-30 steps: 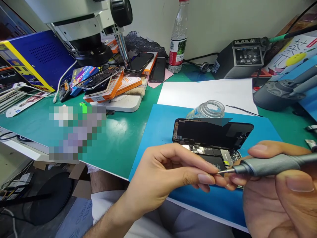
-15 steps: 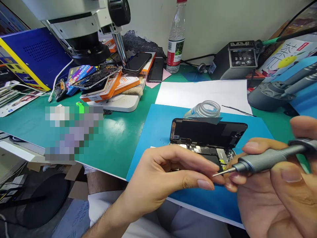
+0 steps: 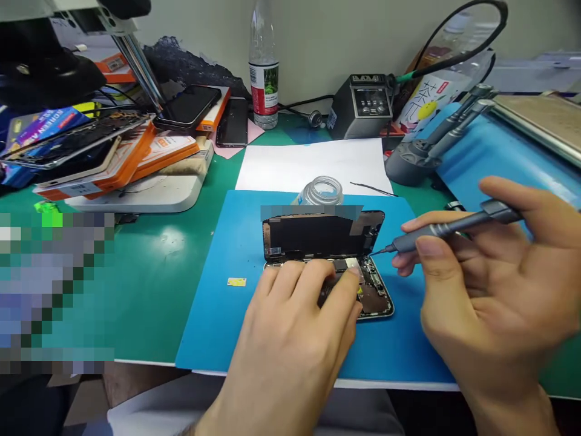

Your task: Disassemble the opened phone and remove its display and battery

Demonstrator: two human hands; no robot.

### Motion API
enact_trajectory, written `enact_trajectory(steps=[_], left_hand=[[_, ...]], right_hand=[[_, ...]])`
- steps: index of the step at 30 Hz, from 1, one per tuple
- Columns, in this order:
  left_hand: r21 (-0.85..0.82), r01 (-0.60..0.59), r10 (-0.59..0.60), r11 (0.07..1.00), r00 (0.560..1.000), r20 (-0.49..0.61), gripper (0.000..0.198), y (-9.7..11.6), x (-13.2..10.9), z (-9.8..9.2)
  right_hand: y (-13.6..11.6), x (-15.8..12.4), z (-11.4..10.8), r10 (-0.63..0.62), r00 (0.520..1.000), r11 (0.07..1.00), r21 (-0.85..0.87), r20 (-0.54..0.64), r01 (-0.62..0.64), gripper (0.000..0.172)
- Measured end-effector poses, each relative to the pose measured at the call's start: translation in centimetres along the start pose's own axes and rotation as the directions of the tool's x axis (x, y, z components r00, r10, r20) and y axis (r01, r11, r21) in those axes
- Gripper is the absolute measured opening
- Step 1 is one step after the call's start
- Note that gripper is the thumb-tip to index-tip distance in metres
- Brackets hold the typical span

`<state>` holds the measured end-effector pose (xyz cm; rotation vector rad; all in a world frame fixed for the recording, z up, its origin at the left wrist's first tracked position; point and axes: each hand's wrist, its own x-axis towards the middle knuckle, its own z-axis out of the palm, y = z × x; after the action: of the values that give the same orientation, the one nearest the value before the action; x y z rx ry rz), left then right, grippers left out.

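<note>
An opened smartphone (image 3: 374,303) lies on the blue mat, its black screen (image 3: 313,236) raised along the far edge and its inner parts bare. My left hand (image 3: 299,321) is over the phone's left and middle, fingers curled down onto it and hiding much of the inside; the thumb is mostly hidden. In my right hand (image 3: 481,272) is a slim grey screwdriver (image 3: 417,236), gripped between thumb and fingers. Its tip points left, at the phone's far right corner by the base of the screen. Whether it touches a screw is too small to tell.
Behind the screen stands a clear jar (image 3: 322,191). A small yellow sticker (image 3: 236,282) lies left on the blue mat (image 3: 209,327). Farther back are a water bottle (image 3: 264,79), a grey box device (image 3: 363,109) and a tool holder (image 3: 411,160). Phones and orange boxes (image 3: 131,157) pile up left.
My left hand has gone from beside the screwdriver tip down onto the phone. The screwdriver has moved away from me to the phone's far right corner. The view has shifted right.
</note>
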<state>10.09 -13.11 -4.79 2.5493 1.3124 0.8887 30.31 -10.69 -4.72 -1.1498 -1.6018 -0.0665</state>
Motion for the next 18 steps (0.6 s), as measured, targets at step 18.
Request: enact_trajectory(steps=[18], left_hand=[[0.083,0.013,-0.016,0.997,0.999,0.032,0.035,-0.2,0.2,1.8]], right_hand=[[-1.0,-0.3,0.7,0.205,0.969,0.972,-0.145,0.135,-0.186,0.067]])
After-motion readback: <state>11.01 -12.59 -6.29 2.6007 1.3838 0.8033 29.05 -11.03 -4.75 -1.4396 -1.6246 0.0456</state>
